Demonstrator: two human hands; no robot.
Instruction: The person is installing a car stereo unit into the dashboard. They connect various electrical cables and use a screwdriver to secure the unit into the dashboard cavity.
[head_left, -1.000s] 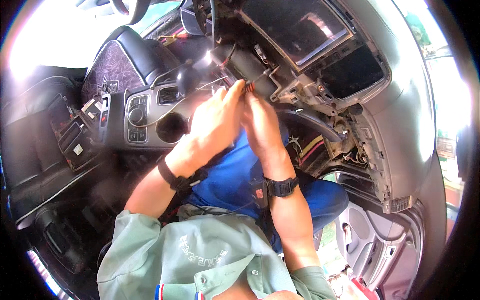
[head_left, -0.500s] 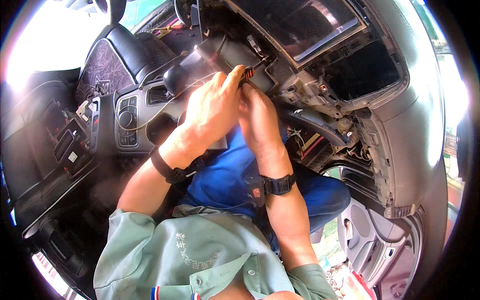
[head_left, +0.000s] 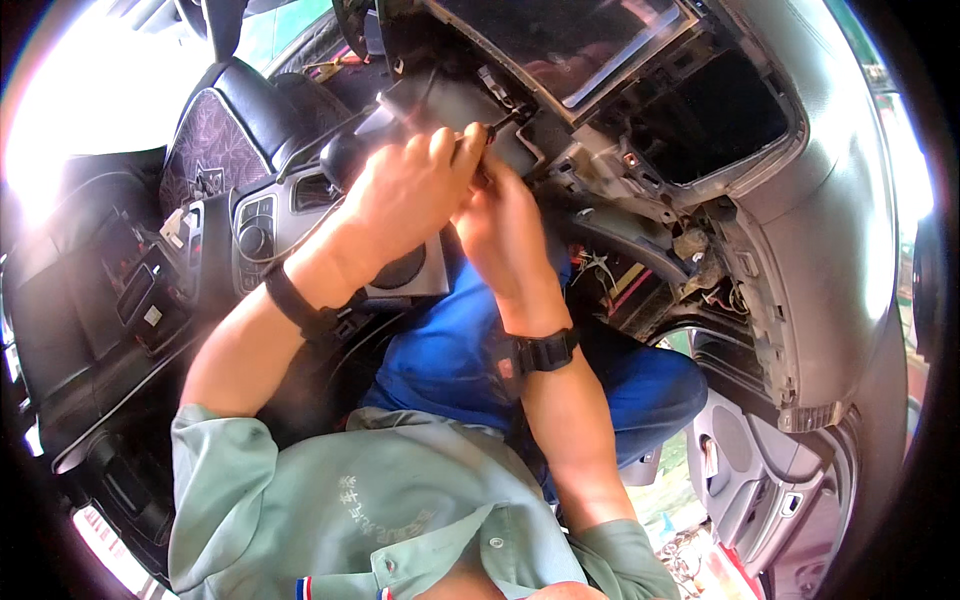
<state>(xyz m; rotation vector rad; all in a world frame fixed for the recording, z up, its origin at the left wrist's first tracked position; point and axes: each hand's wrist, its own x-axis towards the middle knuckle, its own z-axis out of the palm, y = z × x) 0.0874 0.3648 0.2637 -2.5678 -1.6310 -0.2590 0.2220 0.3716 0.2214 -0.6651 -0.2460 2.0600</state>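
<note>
My left hand (head_left: 405,200) and my right hand (head_left: 505,225) meet in front of the centre console, fingers closed around what looks like a screwdriver (head_left: 507,121). Its handle is mostly covered by my fingers; a thin dark shaft points up and right toward the dismantled dashboard. The left hand lies over the grip, and the right closes on it from the near side. A thin pale cable (head_left: 297,243) loops across the console and passes behind my left wrist. Just left of the left hand stands the dark gear knob (head_left: 340,158).
A display screen (head_left: 570,50) sits in the dashboard above my hands, with a dark open cavity (head_left: 715,115) to its right. Loose wires (head_left: 600,270) hang below the dash. Console buttons (head_left: 255,240) lie left, and an open car door (head_left: 760,470) lower right.
Both hands have shifted slightly left, and my left forearm has swung outward. The orange-and-black handle that showed past my fingers is now mostly covered. The view has shifted a little.
</note>
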